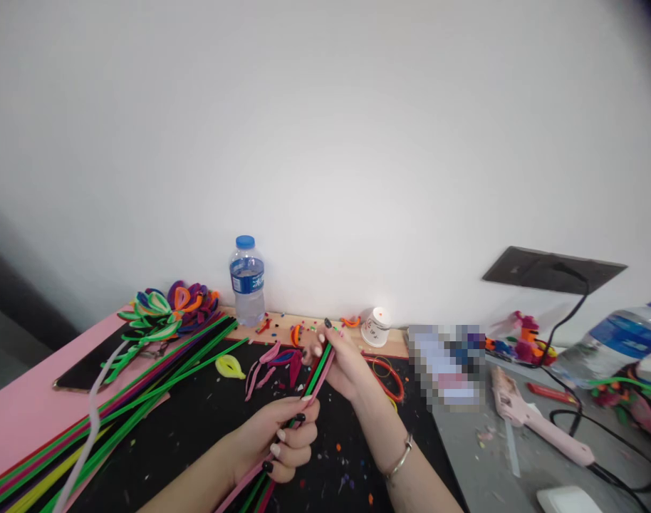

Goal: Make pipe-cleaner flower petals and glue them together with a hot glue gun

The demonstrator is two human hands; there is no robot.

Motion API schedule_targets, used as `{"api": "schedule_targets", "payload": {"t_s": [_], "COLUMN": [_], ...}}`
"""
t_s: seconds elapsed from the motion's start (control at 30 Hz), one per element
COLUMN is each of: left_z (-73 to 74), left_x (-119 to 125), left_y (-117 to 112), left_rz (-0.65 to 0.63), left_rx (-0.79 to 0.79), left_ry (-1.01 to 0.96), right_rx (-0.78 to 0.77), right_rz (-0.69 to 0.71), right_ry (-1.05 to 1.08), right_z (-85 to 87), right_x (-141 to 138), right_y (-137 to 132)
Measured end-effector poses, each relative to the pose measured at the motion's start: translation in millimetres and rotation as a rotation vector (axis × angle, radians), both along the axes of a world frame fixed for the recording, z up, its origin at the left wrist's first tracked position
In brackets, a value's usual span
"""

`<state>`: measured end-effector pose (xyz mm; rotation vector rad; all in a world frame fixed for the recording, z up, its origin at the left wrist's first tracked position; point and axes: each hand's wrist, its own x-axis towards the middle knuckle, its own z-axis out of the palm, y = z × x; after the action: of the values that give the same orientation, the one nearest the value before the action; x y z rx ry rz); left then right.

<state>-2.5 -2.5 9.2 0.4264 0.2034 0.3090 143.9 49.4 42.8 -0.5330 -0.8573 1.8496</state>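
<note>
A small bundle of pipe cleaners (318,372), pink, green and dark red, runs slantwise through both hands. My left hand (290,438) wraps its fingers round the lower part. Higher up, my right hand (333,356) pinches the bundle near its upper end, which the fingers partly hide. Beyond the hands, bent pink, magenta and blue pipe cleaner loops (285,363) lie on the black mat (197,434). A yellow loop (230,367) rests to their left. Right of my right wrist is a red-orange ring (394,385).
Long pipe cleaners (117,420) and pipe cleaner flowers (170,310) lie at left, by a dark phone (85,363). A water bottle (247,285) and an upturned paper cup (376,328) stand along the wall. At right lie a pink glue gun (544,427), its cord and a second bottle (619,338).
</note>
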Motion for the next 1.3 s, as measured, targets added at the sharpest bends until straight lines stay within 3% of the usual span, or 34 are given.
{"api": "schedule_targets", "payload": {"t_s": [0.23, 0.8, 1.03, 1.17, 1.3], "left_z": [-1.5, -1.2, -5.6, -6.9, -3.5], "left_x": [0, -1, 1, 3, 4], "left_y": [2, 0, 0, 2, 1], "left_rz": [-0.054, 0.012, 0.129, 0.231, 0.241], "left_rx": [0.03, 0.084, 0.037, 0.065, 0.086], "left_ry": [0.044, 0.124, 0.138, 0.167, 0.194], "right_rx": [-0.135, -0.205, -0.232, -0.237, -0.193], "right_rz": [0.144, -0.054, -0.099, -0.013, 0.015], "right_ry": [0.249, 0.293, 0.326, 0.312, 0.215], "right_z": [6.2, -4.0, 2.4, -1.0, -4.5], "right_x": [1, 0, -6, -13, -8], "right_y": [0, 4, 0, -4, -1]}}
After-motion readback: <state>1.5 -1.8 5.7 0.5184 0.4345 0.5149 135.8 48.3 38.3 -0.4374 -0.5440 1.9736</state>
